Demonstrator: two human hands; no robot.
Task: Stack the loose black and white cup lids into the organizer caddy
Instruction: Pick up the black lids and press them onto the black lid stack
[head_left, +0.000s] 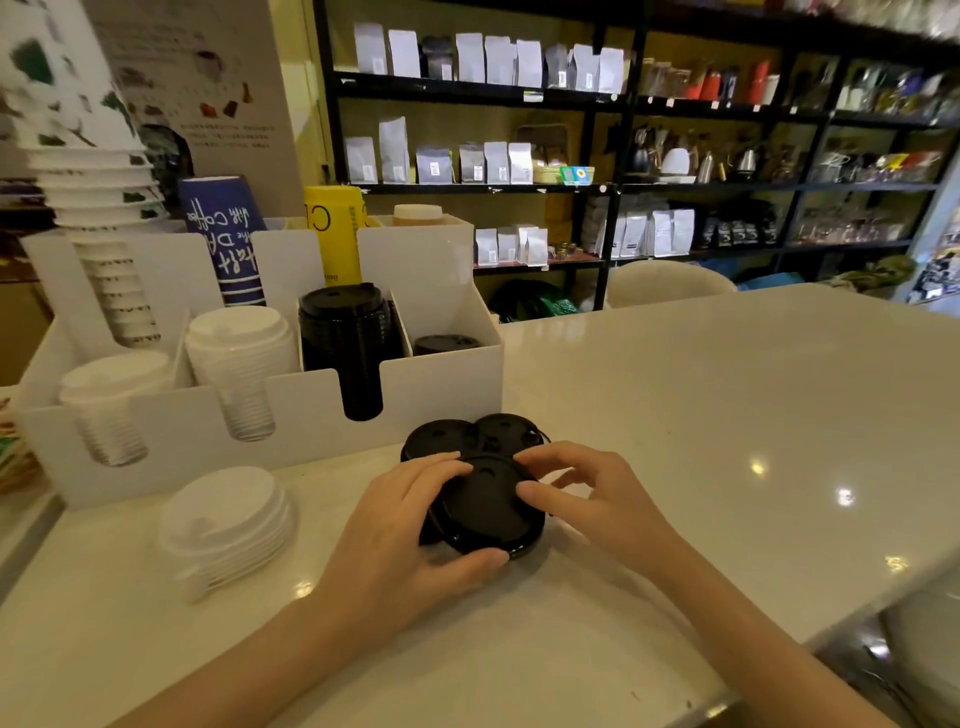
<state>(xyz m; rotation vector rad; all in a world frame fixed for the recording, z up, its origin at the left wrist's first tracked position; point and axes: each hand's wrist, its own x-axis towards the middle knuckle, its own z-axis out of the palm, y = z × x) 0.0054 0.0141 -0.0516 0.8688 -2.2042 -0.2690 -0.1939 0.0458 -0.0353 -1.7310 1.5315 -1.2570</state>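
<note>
A small pile of black lids lies on the white counter in front of the caddy. My left hand wraps its left side, thumb under the front rim. My right hand touches the top lid's right edge with its fingertips. Two more black lids lie flat just behind. A stack of loose white lids sits to the left. The white organizer caddy holds two white lid stacks, a tall black lid stack and a low black stack in the right compartment.
Paper cup stacks and blue and yellow cup sleeves stand in the caddy's back slots. The counter stretches right, with its edge at lower right. Dark shelves of bags and kettles fill the background.
</note>
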